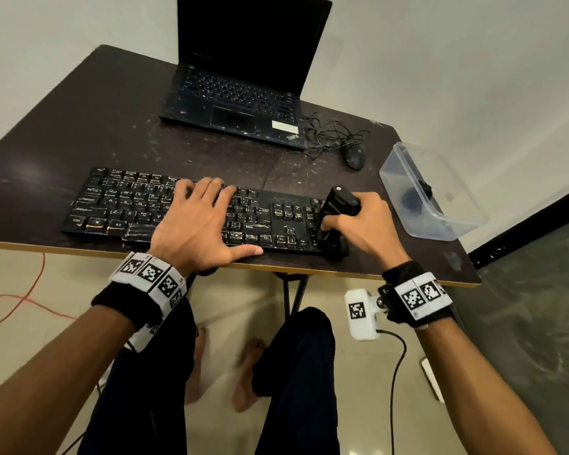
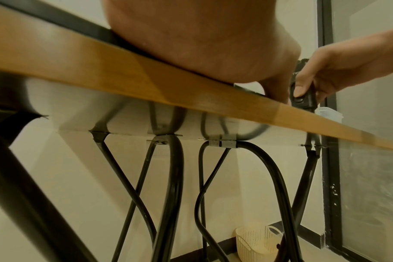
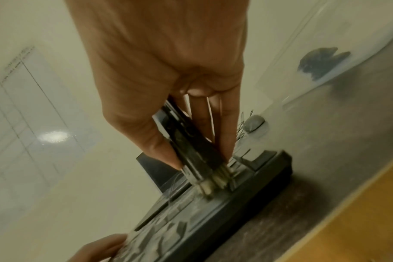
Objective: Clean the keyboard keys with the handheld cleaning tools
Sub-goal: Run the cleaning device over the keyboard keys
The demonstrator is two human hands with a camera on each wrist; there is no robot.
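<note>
On the bench (image 1: 79, 126), the left hand (image 1: 194, 224) lies flat, fingers straight, on the keyboard (image 1: 119, 205); at 3 o'clock, the right hand (image 1: 358, 224) grips a black brush (image 1: 337, 208) on its keys.

the right hand (image 3: 168, 70) reaches down from the top of the frame, thumb and fingers pinching a black brush (image 3: 191, 145) whose pale bristles (image 3: 211, 184) press onto the right end of the black keyboard (image 3: 213, 209). the bristles and the keys under them are blurred. the keyboard runs diagonally across a dark table (image 3: 325, 159) with a light wooden edge at lower right. the fingertips of the left hand (image 3: 101, 248) lie at the bottom edge, touching the keyboard's keys. beyond the brush, a mouse (image 3: 254, 123) with a tangled cable sits on the table, and a clear plastic box (image 3: 303, 74) with a dark object inside stands further off.
</note>
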